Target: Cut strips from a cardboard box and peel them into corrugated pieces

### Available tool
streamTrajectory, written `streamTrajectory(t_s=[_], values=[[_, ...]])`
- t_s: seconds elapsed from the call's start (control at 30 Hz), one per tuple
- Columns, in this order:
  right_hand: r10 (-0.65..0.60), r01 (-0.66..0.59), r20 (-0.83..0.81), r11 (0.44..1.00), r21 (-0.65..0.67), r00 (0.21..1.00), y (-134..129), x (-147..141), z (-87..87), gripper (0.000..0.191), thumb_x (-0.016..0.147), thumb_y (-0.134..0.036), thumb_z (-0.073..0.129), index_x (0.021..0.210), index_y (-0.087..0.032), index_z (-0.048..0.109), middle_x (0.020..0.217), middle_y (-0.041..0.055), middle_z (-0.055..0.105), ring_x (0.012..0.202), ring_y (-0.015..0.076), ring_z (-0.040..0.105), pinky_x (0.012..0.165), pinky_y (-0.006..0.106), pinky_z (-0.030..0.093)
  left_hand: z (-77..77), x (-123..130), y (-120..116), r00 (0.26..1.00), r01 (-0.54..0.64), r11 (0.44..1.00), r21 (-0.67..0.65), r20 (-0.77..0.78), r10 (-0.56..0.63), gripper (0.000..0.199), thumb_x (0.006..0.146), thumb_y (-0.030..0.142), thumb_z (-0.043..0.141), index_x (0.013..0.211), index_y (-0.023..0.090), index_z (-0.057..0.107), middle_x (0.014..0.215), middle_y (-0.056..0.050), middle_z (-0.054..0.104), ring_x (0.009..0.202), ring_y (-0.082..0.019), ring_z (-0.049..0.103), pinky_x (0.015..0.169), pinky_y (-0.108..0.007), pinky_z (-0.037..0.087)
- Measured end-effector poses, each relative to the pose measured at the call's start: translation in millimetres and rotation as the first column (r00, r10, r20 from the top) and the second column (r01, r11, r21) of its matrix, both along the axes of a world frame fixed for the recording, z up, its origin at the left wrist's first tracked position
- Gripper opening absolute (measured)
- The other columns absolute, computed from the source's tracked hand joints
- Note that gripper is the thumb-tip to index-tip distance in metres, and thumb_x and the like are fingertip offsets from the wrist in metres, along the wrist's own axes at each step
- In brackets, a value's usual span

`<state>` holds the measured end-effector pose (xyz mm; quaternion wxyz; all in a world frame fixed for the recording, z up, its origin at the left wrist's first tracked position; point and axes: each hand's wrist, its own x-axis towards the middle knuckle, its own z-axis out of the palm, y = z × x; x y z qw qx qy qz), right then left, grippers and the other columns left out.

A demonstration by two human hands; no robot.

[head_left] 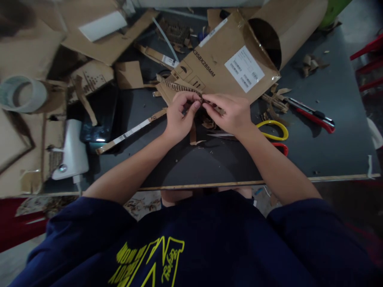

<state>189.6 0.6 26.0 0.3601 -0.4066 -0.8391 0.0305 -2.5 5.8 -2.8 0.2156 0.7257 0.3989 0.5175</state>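
My left hand (182, 113) and my right hand (229, 111) meet above the table, their thumbs and fingertips pinched close together. Between them is a strip of corrugated cardboard (176, 85), its ridged side showing, stretching away up and to the left. The fingers partly cover the end they pinch. Curled cardboard scraps (208, 120) lie just below the fingertips. Under my right wrist rests a pair of scissors with one yellow and one red handle loop (278, 130), its blades pointing left.
A large labelled cardboard box (218, 59) stands beyond my hands. At right lies a red utility knife (312, 114). On the left are a tape roll (22, 95), a white device with a cable (72, 149), a dark phone-like slab (100, 113) and cardboard pieces (129, 74).
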Motion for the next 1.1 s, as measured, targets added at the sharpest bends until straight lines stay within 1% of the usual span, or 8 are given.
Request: streamTrajectory(t_s=[0.1, 0.27, 0.5, 0.63, 0.77, 0.87, 1.0, 1.1], values=[[-0.015, 0.015, -0.004, 1.0, -0.012, 1.0, 0, -1, -3.6, 0.035, 0.103, -0.041, 0.048, 0.121, -0.023, 0.072, 0.112, 0.005, 0.079, 0.101, 0.0205, 0.075, 0.089, 0.033, 0.059, -1.5, -1, 2, 1.0, 0.022, 1.0, -0.014, -0.017, -0.022, 0.033, 0.101, 0.054, 0.051, 0.104, 0.023, 0.064, 0.102, -0.007, 0.069, 0.098, -0.017, 0.067, 0.08, -0.029, 0.055], [-0.027, 0.027, 0.004, 1.0, -0.008, 1.0, 1, -1, -4.8, 0.034, 0.103, -0.04, 0.049, 0.118, -0.023, 0.074, 0.112, 0.0047, 0.079, 0.101, 0.0207, 0.076, 0.087, 0.032, 0.06, 1.5, -3, 4, 0.997, 0.061, 0.998, 0.025, -0.044, -0.06, 0.03, 0.1, 0.051, 0.053, 0.102, 0.023, 0.066, 0.098, -0.005, 0.07, 0.096, -0.017, 0.066, 0.082, -0.03, 0.054], [-0.031, 0.029, 0.032, 0.999, 0.041, 0.999, 0, 1, -2.4, 0.034, 0.104, -0.035, 0.045, 0.113, -0.02, 0.074, 0.108, 0.0059, 0.08, 0.099, 0.0206, 0.076, 0.085, 0.032, 0.06, 3.4, -2, 5, 0.996, 0.088, 0.996, 0.018, -0.029, -0.087, 0.03, 0.099, 0.052, 0.056, 0.098, 0.024, 0.068, 0.093, -0.004, 0.069, 0.094, -0.018, 0.065, 0.08, -0.032, 0.054], [-0.029, 0.028, 0.025, 0.999, 0.045, 0.999, -2, -1, 3.8, 0.032, 0.102, -0.033, 0.044, 0.113, -0.021, 0.071, 0.107, 0.0055, 0.079, 0.099, 0.0202, 0.075, 0.088, 0.034, 0.06, 3.7, -1, 2, 0.996, 0.09, 0.996, 0.022, -0.014, -0.09, 0.028, 0.099, 0.05, 0.056, 0.1, 0.024, 0.067, 0.095, -0.004, 0.069, 0.093, -0.018, 0.065, 0.079, -0.032, 0.054], [0.04, -0.039, -0.041, 0.999, 0.02, 0.998, -5, -4, 12.7, 0.028, 0.101, -0.03, 0.042, 0.119, -0.023, 0.062, 0.114, 0.0056, 0.075, 0.105, 0.0181, 0.072, 0.092, 0.032, 0.06, 2.9, 0, -2, 0.997, 0.073, 0.996, 0.041, 0.026, -0.074, 0.031, 0.101, 0.053, 0.05, 0.102, 0.025, 0.064, 0.095, -0.004, 0.067, 0.089, -0.018, 0.065, 0.08, -0.034, 0.054], [0.113, -0.114, -0.055, 0.993, -0.023, 0.992, -3, -4, 14.1, 0.024, 0.101, -0.03, 0.04, 0.118, -0.027, 0.058, 0.114, 0.0042, 0.072, 0.106, 0.0177, 0.071, 0.092, 0.034, 0.061, 1.1, 0, -1, 0.993, 0.105, 0.994, 0.043, 0.052, -0.107, 0.032, 0.101, 0.054, 0.049, 0.103, 0.026, 0.064, 0.095, -0.004, 0.067, 0.09, -0.018, 0.064, 0.081, -0.036, 0.054], [0.12, -0.123, -0.054, 0.991, -0.054, 0.991, 0, -3, 10.7, 0.022, 0.103, -0.034, 0.039, 0.111, -0.027, 0.057, 0.105, 0.0033, 0.071, 0.1, 0.0183, 0.071, 0.089, 0.036, 0.062, -1.2, 0, 0, 0.986, 0.133, 0.991, -0.002, 0.097, -0.132, 0.033, 0.1, 0.055, 0.052, 0.102, 0.025, 0.065, 0.094, -0.004, 0.067, 0.089, -0.018, 0.064, 0.082, -0.036, 0.053], [0.114, -0.122, -0.075, 0.985, -0.12, 0.991, 0, -2, 9.9, 0.025, 0.103, -0.039, 0.038, 0.109, -0.027, 0.059, 0.104, 0.0028, 0.07, 0.103, 0.0187, 0.07, 0.092, 0.038, 0.061, -2.1, 0, 1, 0.984, 0.149, 0.988, -0.031, 0.105, -0.145, 0.033, 0.1, 0.054, 0.052, 0.102, 0.024, 0.066, 0.093, -0.004, 0.067, 0.086, -0.017, 0.063, 0.079, -0.034, 0.053]])
